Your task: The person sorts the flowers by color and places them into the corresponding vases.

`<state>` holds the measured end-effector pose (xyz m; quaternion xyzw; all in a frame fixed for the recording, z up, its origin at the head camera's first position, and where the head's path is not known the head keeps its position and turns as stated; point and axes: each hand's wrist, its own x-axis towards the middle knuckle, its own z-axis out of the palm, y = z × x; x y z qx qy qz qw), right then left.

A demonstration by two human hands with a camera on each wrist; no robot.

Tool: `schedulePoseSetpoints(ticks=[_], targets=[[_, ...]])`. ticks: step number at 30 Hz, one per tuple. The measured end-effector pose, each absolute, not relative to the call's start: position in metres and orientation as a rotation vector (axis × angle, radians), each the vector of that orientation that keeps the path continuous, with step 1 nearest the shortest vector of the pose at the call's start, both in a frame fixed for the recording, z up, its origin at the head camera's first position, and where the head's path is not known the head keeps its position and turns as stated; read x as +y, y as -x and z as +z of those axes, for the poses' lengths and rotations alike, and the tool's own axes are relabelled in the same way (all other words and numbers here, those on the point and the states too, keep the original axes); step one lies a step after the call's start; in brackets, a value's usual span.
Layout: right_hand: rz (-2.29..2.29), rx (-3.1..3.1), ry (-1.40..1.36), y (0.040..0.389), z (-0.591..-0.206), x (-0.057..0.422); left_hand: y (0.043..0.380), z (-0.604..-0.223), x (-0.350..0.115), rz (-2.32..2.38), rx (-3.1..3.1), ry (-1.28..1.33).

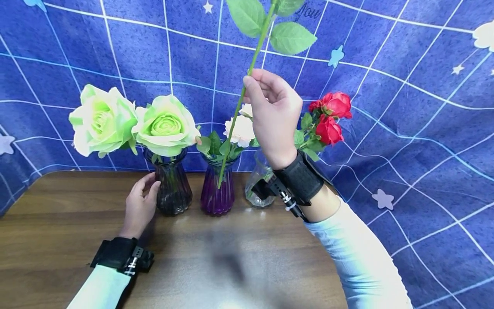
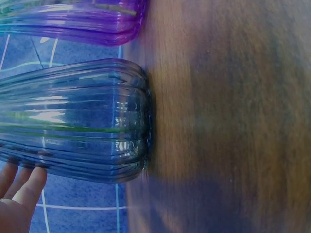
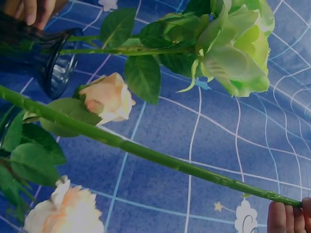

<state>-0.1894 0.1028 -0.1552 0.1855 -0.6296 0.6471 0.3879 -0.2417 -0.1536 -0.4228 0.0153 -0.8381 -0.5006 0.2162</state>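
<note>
My right hand (image 1: 275, 113) pinches a long green flower stem (image 1: 237, 109) between thumb and fingers, above the vases. Leaves (image 1: 292, 38) grow on its upper part, and its top lies outside the head view. The stem's lower end overlaps the purple vase (image 1: 217, 195) in the head view. My left hand (image 1: 140, 206) is at the left side of a dark grey glass vase (image 1: 173, 189), its fingertips (image 2: 36, 177) at the ribbed glass in the left wrist view. Two large light green roses (image 1: 166, 124) stand in that dark vase.
Pale cream flowers (image 1: 240, 131) stand in the purple vase. To its right, a clear glass vase (image 1: 256, 197) sits partly behind my right wrist, with red roses (image 1: 329, 128) above it. The wooden table (image 1: 185, 266) meets a blue patterned cloth (image 1: 386, 141) behind.
</note>
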Motion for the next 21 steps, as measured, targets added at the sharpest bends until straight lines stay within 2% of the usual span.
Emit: schedulePoseSetpoints(ticks=[21], targets=[[1.686,-1.462,-0.644,0.190,-0.128,0.058,0.243,-0.426,-0.155,-1.384,-2.328,-0.032]])
